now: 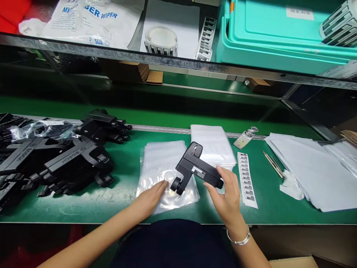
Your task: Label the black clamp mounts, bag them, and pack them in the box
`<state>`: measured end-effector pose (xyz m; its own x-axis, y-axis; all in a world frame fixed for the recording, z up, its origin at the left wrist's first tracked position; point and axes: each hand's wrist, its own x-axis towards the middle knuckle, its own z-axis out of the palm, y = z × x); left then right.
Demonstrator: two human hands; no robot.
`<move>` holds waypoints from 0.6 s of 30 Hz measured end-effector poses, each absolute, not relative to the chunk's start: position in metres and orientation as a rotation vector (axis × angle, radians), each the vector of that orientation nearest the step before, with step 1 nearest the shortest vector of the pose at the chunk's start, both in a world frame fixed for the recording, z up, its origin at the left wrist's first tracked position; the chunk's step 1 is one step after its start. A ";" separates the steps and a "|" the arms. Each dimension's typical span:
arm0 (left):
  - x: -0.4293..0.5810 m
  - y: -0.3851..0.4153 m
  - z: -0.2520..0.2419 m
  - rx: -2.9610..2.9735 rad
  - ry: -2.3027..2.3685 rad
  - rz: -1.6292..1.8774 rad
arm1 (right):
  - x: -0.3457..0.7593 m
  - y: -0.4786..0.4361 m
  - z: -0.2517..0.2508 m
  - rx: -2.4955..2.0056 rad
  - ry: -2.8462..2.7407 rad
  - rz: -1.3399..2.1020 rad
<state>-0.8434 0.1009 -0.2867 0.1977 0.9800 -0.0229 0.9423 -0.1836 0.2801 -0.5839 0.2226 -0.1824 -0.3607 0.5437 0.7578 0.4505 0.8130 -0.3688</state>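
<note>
My right hand (227, 193) grips a black plastic bracket-like device (196, 169) by one end, thumb below and fingers above. The device is tilted, with a small white printed label facing up and a hooked, forked end towards the left. Beneath it lies a stack of clear plastic bags (156, 160). My left hand (149, 197) rests on the front part of these bags, its fingers stretched out towards the device but apart from it. A second stack of whitish bags (213, 143) lies behind the device.
At left, several similar black devices (75, 160) are heaped. To the right are a strip of labels (247, 178), a small bottle (245, 137), tweezers (272, 163) and white sheets (312, 167). A shelf edge (178, 61) crosses above, bearing a turquoise bin (267, 52) and a label roll (161, 39).
</note>
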 end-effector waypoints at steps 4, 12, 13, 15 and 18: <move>-0.863 0.104 -0.280 2.273 1.795 0.174 | -0.578 0.226 -0.184 -0.751 -1.985 0.148; -0.850 0.121 -0.275 2.149 2.084 0.138 | -0.572 0.228 -0.190 -0.771 -1.942 0.199; -0.849 0.121 -0.274 2.115 2.126 0.136 | -0.572 0.228 -0.191 -0.771 -1.943 0.201; -0.850 0.120 -0.271 2.159 2.116 0.146 | -0.571 0.228 -0.192 -0.765 -1.944 0.203; -0.853 0.114 -0.266 2.377 1.993 0.159 | -0.571 0.229 -0.195 -0.755 -1.948 0.197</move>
<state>-0.8530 0.1137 -0.2658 0.1712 0.9837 0.0556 0.9800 -0.1758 0.0930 -0.5711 0.2292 -0.1945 -0.3088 0.5832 0.7514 0.4209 0.7922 -0.4419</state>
